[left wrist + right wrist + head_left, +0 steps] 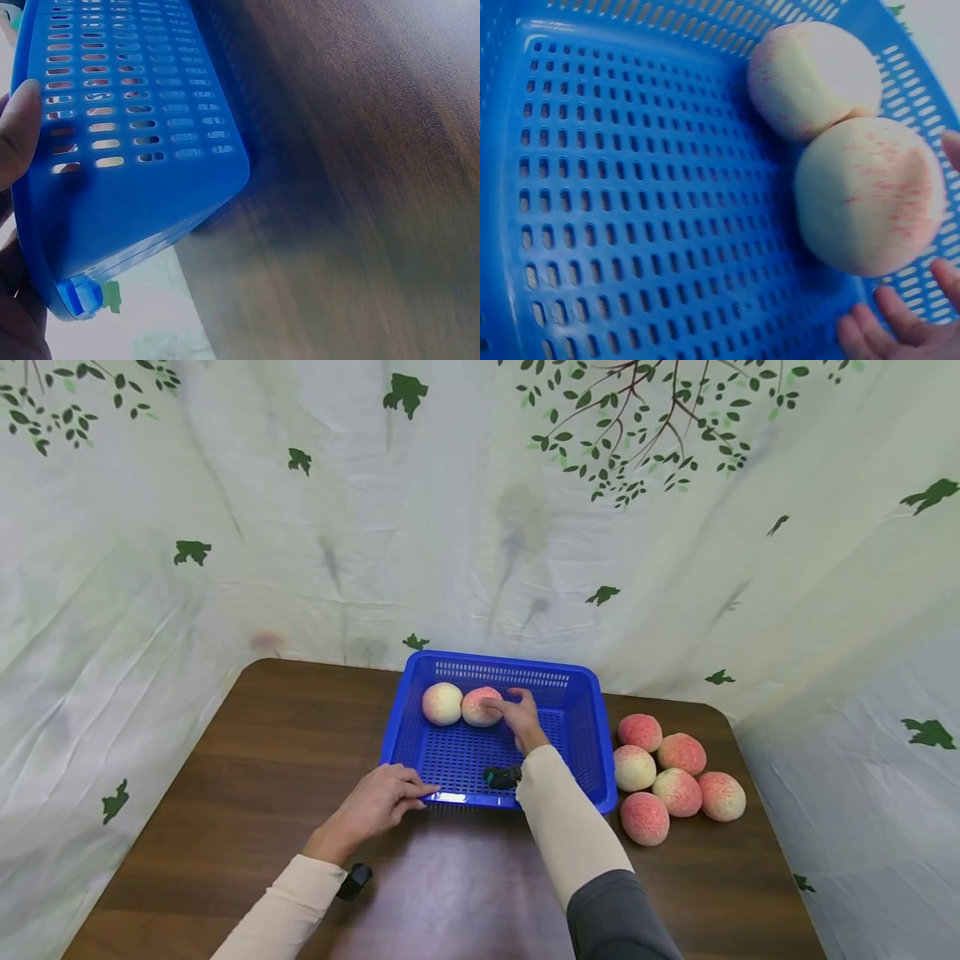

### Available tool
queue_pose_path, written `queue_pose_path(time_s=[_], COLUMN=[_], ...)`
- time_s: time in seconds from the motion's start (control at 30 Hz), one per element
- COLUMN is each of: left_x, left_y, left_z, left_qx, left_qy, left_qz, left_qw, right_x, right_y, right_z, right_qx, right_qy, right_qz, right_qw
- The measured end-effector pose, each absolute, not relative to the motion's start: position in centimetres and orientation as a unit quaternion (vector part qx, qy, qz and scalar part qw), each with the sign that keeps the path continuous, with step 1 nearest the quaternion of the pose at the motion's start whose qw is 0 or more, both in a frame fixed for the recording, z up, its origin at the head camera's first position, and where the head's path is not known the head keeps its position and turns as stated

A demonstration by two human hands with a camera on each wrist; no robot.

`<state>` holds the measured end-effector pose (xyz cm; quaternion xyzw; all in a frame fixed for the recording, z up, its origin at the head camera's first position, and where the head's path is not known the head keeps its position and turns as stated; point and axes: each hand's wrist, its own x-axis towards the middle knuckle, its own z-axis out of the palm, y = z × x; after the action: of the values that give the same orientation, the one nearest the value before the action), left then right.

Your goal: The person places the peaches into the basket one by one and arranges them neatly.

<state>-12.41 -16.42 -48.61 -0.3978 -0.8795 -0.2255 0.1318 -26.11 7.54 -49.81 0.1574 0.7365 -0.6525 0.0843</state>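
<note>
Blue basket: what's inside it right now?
Inside the blue basket: two peaches, touching, by the far wall. The right hand reaches in beside the second peach. Its sleeve hides some basket floor.

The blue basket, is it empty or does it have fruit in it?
Partly filled: the blue basket holds two peaches at its far side; six more peaches lie outside on the table.
</note>
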Motion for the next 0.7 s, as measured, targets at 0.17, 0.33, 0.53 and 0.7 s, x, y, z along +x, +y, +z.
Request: queue_pose_path(time_s=[0.17,0.33,0.53,0.7], left_x=[-12.4,-12.3,-12.3,-12.6], left_y=[-16.5,-16.6,-16.5,-16.1], left_z=[-48.5,-48.6,-48.6,-48.7], left_qx=[-0.4,-0.392,-0.386,-0.394], left_qy=[-0.879,-0.883,-0.887,-0.883], left_qz=[-0.224,-0.227,-0.226,-0.226], left_qw=[0.134,0.123,0.116,0.118], right_x=[-25.6,-24.7,-23.2,-21.7], right_y=[8.9,10.4,12.8,15.7], right_z=[-48.7,-47.1,-45.1,-44.4], right_qx=[0.171,0.166,0.135,0.103], right_qy=[0.735,0.712,0.691,0.68], right_qz=[-0.653,-0.68,-0.708,-0.725], right_qw=[0.069,0.059,0.057,0.046])
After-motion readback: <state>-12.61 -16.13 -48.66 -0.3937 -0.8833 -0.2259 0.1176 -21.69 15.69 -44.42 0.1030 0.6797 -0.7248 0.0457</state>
